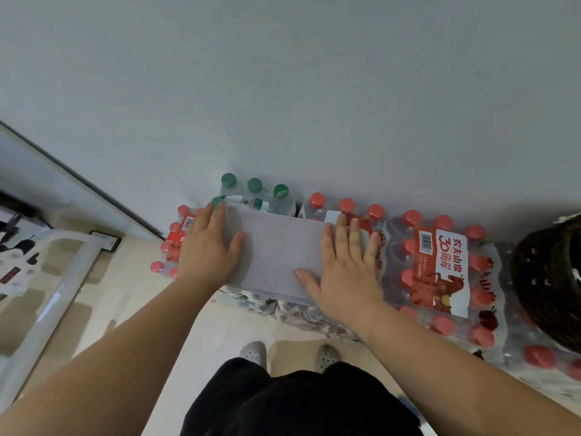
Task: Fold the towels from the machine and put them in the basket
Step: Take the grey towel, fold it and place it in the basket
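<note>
A light grey towel (278, 253) lies folded flat in a rectangle on top of shrink-wrapped packs of water bottles. My left hand (209, 243) presses flat on its left end with straight fingers. My right hand (344, 262) lies flat on its right end, fingers spread and thumb pointing left. A dark woven basket (548, 284) stands at the right edge, partly cut off by the frame. The machine is not in sight.
Packs of red-capped bottles (440, 272) line the grey wall, with green-capped bottles (256, 195) behind the towel. A white frame (59, 284) stands on the beige floor at left. My grey shoes (254, 352) are close to the packs.
</note>
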`<state>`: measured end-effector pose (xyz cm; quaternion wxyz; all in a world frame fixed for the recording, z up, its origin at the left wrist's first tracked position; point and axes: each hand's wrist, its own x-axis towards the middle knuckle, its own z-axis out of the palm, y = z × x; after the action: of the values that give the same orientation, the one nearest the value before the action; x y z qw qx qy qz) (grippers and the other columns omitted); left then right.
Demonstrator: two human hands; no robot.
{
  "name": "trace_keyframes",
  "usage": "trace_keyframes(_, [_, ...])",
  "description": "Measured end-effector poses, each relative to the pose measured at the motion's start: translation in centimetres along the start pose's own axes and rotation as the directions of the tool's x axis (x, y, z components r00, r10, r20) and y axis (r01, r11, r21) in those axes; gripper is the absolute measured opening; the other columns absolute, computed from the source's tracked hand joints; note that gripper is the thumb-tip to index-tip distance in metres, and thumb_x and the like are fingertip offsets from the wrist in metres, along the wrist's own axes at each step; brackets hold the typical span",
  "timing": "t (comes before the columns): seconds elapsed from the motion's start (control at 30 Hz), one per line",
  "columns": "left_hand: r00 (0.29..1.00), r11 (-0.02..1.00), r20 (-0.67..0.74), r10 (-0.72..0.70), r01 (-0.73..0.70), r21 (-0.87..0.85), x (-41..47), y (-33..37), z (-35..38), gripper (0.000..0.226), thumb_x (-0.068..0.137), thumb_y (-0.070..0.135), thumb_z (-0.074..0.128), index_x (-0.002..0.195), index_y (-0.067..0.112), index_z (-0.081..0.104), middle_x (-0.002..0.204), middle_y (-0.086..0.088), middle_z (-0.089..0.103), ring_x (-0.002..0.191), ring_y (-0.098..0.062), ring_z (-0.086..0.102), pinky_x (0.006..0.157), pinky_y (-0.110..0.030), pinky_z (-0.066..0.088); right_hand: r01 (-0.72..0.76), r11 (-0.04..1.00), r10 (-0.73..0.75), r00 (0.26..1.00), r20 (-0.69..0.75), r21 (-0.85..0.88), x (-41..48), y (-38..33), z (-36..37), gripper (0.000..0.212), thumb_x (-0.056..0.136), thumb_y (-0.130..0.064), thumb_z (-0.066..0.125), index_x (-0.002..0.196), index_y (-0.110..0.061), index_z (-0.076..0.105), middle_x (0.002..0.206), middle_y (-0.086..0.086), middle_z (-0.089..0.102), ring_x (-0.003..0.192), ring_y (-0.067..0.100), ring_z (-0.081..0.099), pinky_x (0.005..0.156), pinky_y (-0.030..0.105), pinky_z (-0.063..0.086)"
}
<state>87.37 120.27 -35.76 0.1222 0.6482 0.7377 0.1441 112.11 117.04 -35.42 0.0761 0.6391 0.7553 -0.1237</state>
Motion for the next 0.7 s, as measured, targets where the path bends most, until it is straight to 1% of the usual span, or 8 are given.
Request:
trace_keyframes(0.1, [0.981,0.979,0.0,-0.192,0.192,0.063,0.6,-0.7,-0.7,0.058,0.086,0.047,0.062,0.132,0.011,0.059,0.129,-0.02,0.055,0.118,-0.042,0.048,0.1,-0.048,0.04,0.085,0.996,-0.085,0.996,-0.001,0.023,0.3,-2.4,-1.0,0.098,0.089,-0.079,0.004,0.155,-0.009,-0.018,0.159,0.01,-0.034,0.142,0.03,-0.04,0.116,0.062,-0.017])
trace_keyframes(0.23, [0.969,0.972,0.115,-0.217,0.225,-0.061,2.3,-0.7,-2.0,0.038,0.083,0.04,0.071,0.104,0.009,0.07,0.103,-0.008,0.061,0.106,-0.031,0.054,0.082,-0.035,0.045,0.064,0.998,-0.064,0.998,0.001,0.027,1.9,-5.8,-1.0,0.098,0.089,-0.078,0.005,0.155,-0.009,-0.017,0.158,0.008,-0.036,0.14,0.031,-0.043,0.114,0.063,-0.017])
trace_keyframes(0.3, [0.958,0.964,0.174,-0.229,0.248,-0.097,2.9,-0.4,-2.6,0.027,0.084,0.033,0.072,0.094,0.008,0.07,0.078,0.004,0.055,0.078,-0.02,0.055,0.061,-0.027,0.037,-0.005,0.999,0.005,1.0,0.024,0.033,2.6,-6.8,-0.6,0.098,0.088,-0.078,0.004,0.155,-0.01,-0.017,0.159,0.008,-0.034,0.141,0.031,-0.041,0.114,0.065,-0.017])
trace_keyframes(0.37, [0.935,0.953,0.258,-0.243,0.28,-0.115,3.6,-0.5,-3.4,0.023,0.083,0.03,0.072,0.084,0.008,0.068,0.067,0.006,0.053,0.064,-0.011,0.053,0.05,-0.024,0.031,-0.084,0.996,0.083,0.995,0.059,0.013,3.0,-7.6,-0.1,0.097,0.088,-0.078,0.002,0.155,-0.01,-0.019,0.16,0.007,-0.032,0.142,0.032,-0.039,0.113,0.066,-0.015])
trace_keyframes(0.47, [0.914,0.948,0.359,-0.187,0.264,-0.176,4.7,-1.4,-4.1,0.019,0.079,0.028,0.073,0.075,0.01,0.068,0.065,-0.002,0.064,0.065,-0.019,0.064,0.049,-0.026,0.045,-0.16,0.987,0.161,0.985,0.064,-0.024,3.3,-8.5,0.6,0.097,0.086,-0.079,-0.003,0.155,-0.013,-0.018,0.161,0.005,-0.031,0.143,0.033,-0.038,0.113,0.066,-0.013])
trace_keyframes(0.53, [0.907,0.922,0.391,-0.159,0.278,-0.269,5.2,-2.0,-4.1,0.014,0.075,0.024,0.074,0.073,0.011,0.068,0.069,-0.006,0.069,0.069,-0.025,0.068,0.058,-0.037,0.058,-0.182,0.983,0.182,0.982,0.043,-0.006,3.4,-8.7,0.8,0.097,0.085,-0.081,-0.001,0.157,-0.017,-0.013,0.162,0.003,-0.028,0.144,0.032,-0.036,0.115,0.066,-0.012])
trace_keyframes(0.6, [0.874,0.813,0.454,-0.175,0.388,-0.433,5.4,-2.1,-4.2,0.011,0.074,0.017,0.076,0.078,0.012,0.067,0.077,-0.008,0.072,0.076,-0.028,0.07,0.067,-0.047,0.062,-0.195,0.981,0.195,0.98,0.041,0.006,3.4,-8.8,1.0,0.097,0.085,-0.083,0.002,0.158,-0.02,-0.011,0.163,-0.001,-0.026,0.144,0.03,-0.036,0.116,0.065,-0.012])
trace_keyframes(0.7, [0.717,0.467,0.661,-0.221,0.673,-0.574,5.5,-2.0,-4.7,0.031,0.077,0.001,0.078,0.103,0.01,0.065,0.095,-0.013,0.073,0.078,-0.029,0.072,0.058,-0.039,0.061,-0.225,0.974,0.225,0.974,0.034,-0.021,3.3,-9.0,1.1,0.095,0.086,-0.083,0.002,0.158,-0.023,-0.013,0.163,-0.002,-0.025,0.145,0.03,-0.035,0.116,0.064,-0.012])
